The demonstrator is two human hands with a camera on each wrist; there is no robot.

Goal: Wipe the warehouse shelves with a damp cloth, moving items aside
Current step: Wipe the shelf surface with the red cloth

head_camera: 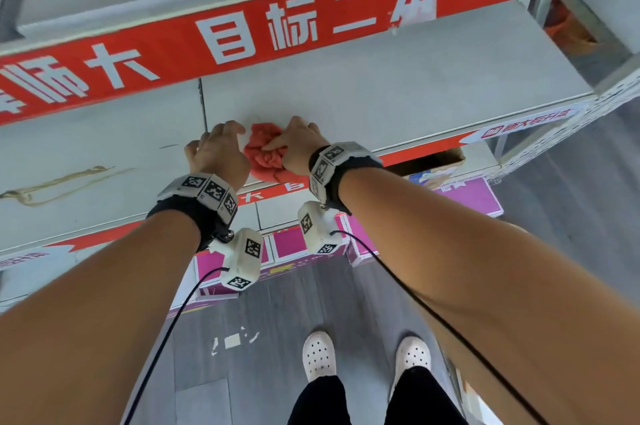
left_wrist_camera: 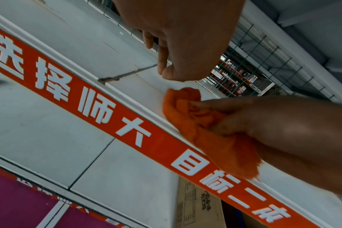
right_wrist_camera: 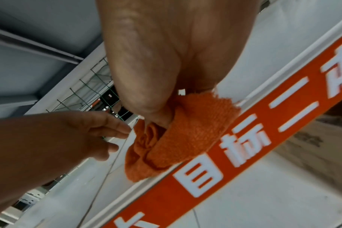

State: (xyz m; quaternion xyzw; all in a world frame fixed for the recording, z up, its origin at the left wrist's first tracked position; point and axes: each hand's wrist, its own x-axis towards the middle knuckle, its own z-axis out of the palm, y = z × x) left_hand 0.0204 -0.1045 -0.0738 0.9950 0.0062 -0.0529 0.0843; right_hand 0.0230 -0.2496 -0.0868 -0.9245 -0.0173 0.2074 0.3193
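Observation:
A crumpled orange-red cloth [head_camera: 266, 154] lies near the front edge of the grey shelf [head_camera: 381, 85]. My right hand [head_camera: 289, 142] grips the cloth from its right side; in the right wrist view the thumb digs into the cloth [right_wrist_camera: 185, 138]. Just left of the cloth is my left hand [head_camera: 225, 135], resting on the shelf and holding nothing. In the right wrist view the left hand's fingers [right_wrist_camera: 111, 131] are relaxed and point toward the cloth without touching it. The left wrist view shows the cloth [left_wrist_camera: 195, 123] bunched in the right hand, draped over the shelf's front lip.
A red banner [head_camera: 242, 33] with white characters runs along the upper shelf's edge. A loop of tan string [head_camera: 52, 185] lies on the shelf at the left. Magenta boxes [head_camera: 294, 241] and a cardboard box [head_camera: 433, 165] sit on lower levels. Green wire mesh [left_wrist_camera: 263, 50] backs the shelf.

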